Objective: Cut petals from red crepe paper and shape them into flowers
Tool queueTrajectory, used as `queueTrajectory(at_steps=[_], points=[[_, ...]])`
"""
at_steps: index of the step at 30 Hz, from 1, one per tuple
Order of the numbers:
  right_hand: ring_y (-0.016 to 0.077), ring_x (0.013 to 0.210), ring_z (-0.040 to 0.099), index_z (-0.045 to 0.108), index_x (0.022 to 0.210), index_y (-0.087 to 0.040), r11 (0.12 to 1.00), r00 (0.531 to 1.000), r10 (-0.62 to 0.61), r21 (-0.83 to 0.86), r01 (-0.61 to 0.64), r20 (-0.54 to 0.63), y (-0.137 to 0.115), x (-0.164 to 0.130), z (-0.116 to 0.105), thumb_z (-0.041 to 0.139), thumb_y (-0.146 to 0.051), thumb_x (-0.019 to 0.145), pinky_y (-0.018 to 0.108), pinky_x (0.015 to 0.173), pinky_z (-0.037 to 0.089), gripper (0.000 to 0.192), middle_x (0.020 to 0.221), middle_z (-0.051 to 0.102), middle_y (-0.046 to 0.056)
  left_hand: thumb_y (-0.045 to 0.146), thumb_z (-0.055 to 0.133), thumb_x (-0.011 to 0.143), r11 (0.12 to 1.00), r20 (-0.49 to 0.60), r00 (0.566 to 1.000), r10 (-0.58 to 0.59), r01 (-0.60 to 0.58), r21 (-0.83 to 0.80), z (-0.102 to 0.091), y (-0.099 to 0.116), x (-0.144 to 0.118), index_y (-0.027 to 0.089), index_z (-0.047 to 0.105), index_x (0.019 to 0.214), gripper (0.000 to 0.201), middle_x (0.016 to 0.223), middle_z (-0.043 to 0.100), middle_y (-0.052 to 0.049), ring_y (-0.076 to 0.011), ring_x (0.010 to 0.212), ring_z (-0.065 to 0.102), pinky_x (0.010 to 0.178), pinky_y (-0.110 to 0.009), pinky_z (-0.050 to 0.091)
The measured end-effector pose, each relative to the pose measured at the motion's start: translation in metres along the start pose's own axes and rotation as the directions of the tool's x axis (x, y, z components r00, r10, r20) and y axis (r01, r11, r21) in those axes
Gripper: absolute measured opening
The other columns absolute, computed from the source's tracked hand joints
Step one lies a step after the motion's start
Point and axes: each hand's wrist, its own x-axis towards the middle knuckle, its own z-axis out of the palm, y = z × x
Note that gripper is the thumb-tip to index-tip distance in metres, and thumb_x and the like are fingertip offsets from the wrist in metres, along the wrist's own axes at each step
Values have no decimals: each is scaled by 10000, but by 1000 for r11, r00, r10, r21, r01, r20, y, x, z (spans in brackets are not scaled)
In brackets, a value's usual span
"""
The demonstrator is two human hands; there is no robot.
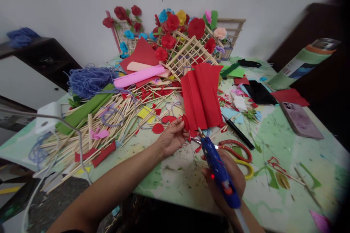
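My right hand [228,174] is wrapped round a blue glue gun [218,169], whose metal nozzle points up and left. A glue stick [242,220] sticks out of its back end, and a small red light glows on it. Pinched in the fingers of my left hand [175,134] is a small red paper petal [185,123], just left of the nozzle. Behind both hands lies a pleated sheet of red crepe paper [203,96]. Scissors with red handles [237,147] lie partly hidden behind the glue gun, beside a yellow handle [247,169].
Thin wooden sticks [117,127] and a blue yarn heap [89,80] cover the left side. Wooden lattices [191,51] with paper flowers [197,28] stand against the wall. At right are a black pen [237,131], a phone [300,120] and a bottle [300,65]. A white cable [79,142] crosses the left.
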Motion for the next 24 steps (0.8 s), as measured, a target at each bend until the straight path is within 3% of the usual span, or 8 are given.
queueTrajectory(at_steps=[3,6,10,13,15,18,21,24], points=[[185,670,582,540,793,-215,994,998,-31,-108,36,50,6,1,3,637,-244,765,300,616,447,105,696,601,12,141,752,656,1000,6,1000,9,-9,24,-1,-1,1,149,560,735,208,654,546,21,-70,579,499,525,-181,383],[182,634,504,491,731,-212,961,994,41,-277,-11,106,16,5,-4,583,-247,784,302,585,393,112,658,528,12,139,753,656,999,8,1000,14,-14,38,-1,-1,2,143,556,726,209,648,544,19,-63,567,487,517,-177,373],[225,687,476,505,724,-204,781,972,198,-619,-81,123,42,7,-22,564,-288,738,338,620,369,103,677,527,45,139,753,658,999,8,999,36,-36,40,-1,2,3,139,558,738,211,649,546,24,-54,557,484,507,-165,375],[252,744,502,578,839,-167,669,945,295,-737,-99,140,67,5,-34,577,-281,694,368,687,388,184,735,573,73,144,764,649,995,-34,998,48,-45,93,-2,2,3,131,568,745,219,639,560,24,-47,535,493,511,-157,400],[266,774,514,601,925,-138,639,937,316,-763,-93,151,78,4,-40,585,-306,695,388,717,399,285,784,598,96,156,776,641,984,-59,996,68,-57,171,-2,1,3,122,577,737,224,621,565,22,-47,526,502,526,-157,421],[292,825,527,615,1011,-125,634,936,307,-771,-66,173,78,6,-46,605,-366,698,424,746,411,395,880,617,132,176,792,624,958,-77,992,102,-77,275,-3,-1,3,119,587,735,240,606,567,25,-45,519,510,527,-152,427],[345,935,517,609,1078,-150,655,957,256,-752,-67,138,59,13,-48,625,-412,692,488,787,404,466,1032,605,162,197,808,603,947,-73,993,98,-70,314,-2,-3,2,123,593,736,263,604,574,30,-43,505,516,504,-150,415],[325,1009,519,605,1102,-185,828,975,187,-554,-89,122,34,25,-37,574,-437,780,501,855,403,410,1072,605,142,211,828,574,953,-22,1000,18,-10,303,1,-4,-3,131,597,763,309,634,599,24,-62,530,555,522,-170,435]])
